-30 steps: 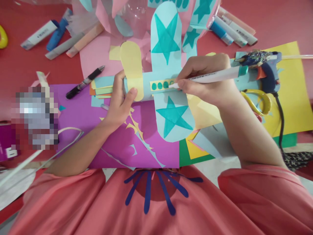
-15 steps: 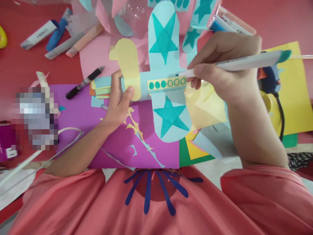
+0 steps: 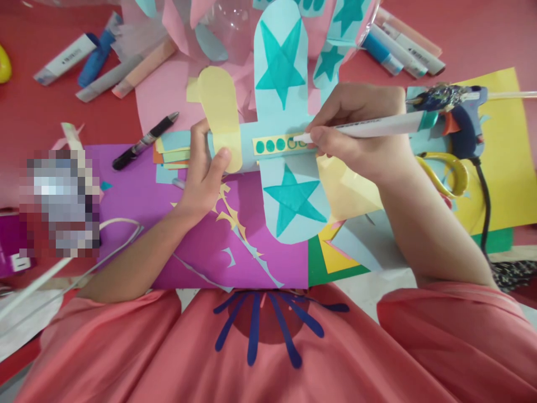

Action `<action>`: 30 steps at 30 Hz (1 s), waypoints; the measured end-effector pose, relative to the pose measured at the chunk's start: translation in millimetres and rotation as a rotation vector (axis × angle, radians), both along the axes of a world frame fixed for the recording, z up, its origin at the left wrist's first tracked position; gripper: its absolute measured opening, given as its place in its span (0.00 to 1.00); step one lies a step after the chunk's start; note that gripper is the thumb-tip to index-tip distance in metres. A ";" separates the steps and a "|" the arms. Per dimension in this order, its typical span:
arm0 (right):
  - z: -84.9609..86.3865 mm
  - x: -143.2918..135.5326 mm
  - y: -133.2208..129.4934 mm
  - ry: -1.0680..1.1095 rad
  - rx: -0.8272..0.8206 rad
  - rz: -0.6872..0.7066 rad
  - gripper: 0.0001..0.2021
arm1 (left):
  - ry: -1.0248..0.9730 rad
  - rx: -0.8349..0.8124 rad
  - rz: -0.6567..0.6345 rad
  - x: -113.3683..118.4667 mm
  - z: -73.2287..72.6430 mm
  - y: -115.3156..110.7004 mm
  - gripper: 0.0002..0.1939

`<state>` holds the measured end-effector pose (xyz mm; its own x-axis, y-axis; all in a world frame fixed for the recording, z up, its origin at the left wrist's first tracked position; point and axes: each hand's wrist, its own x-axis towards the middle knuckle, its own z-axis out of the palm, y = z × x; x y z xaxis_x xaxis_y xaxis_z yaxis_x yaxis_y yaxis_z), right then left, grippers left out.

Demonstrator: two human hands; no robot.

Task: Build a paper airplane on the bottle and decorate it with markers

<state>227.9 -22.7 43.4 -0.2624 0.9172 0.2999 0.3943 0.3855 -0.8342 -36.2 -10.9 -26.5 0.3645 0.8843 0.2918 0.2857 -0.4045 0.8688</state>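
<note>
A light-blue paper airplane [image 3: 281, 120] lies crosswise before me, a teal star on each wing. My left hand [image 3: 204, 170] is closed round its yellow-tailed end, thumb on the yellow paper piece [image 3: 220, 112]. Along the body runs a pale yellow strip [image 3: 257, 146] with a row of small circles; three at the left are filled teal. My right hand [image 3: 356, 129] grips a white marker [image 3: 377, 126] with a teal end. The marker's tip is at the fourth circle, and the fingers hide the strip's right end.
A glue gun [image 3: 465, 120] and yellow-handled scissors [image 3: 459, 173] lie to the right on yellow paper. Loose markers [image 3: 71, 59] sit at the back left, others at the back right. A black pen [image 3: 145, 141] and paper scraps [image 3: 235, 218] rest on purple paper [image 3: 138, 196].
My right hand has moved left and slightly down, bringing the marker tip from above the strip onto the fourth circle. My left hand and the paper airplane have stayed put.
</note>
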 end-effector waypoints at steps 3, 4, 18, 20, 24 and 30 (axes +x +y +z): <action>0.7 0.4 -1.5 -0.057 0.006 -0.001 0.19 | 0.024 0.010 0.001 0.9 1.7 -1.0 0.22; 0.9 0.9 -1.7 -0.069 0.003 0.003 0.18 | 0.017 -0.001 0.013 1.4 2.1 -1.3 0.23; -0.9 -2.5 2.2 0.162 -0.066 -0.008 0.19 | -0.043 0.001 -0.002 -1.5 -7.3 2.8 0.22; -1.2 -2.0 2.4 0.128 -0.034 -0.005 0.18 | -0.040 0.017 -0.016 -1.6 -7.6 2.9 0.22; -1.4 0.3 2.5 0.060 -0.024 0.004 0.15 | -0.060 0.005 -0.009 -1.7 -7.9 3.1 0.24; 0.5 1.7 2.4 -0.008 -0.041 0.024 0.13 | -0.013 0.019 -0.009 -0.8 -4.4 1.5 0.23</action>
<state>229.7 -20.3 43.9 -0.2865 0.9221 0.2603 0.3917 0.3607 -0.8464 -37.0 -9.3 -30.9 0.3690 0.8751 0.3131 0.2706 -0.4234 0.8646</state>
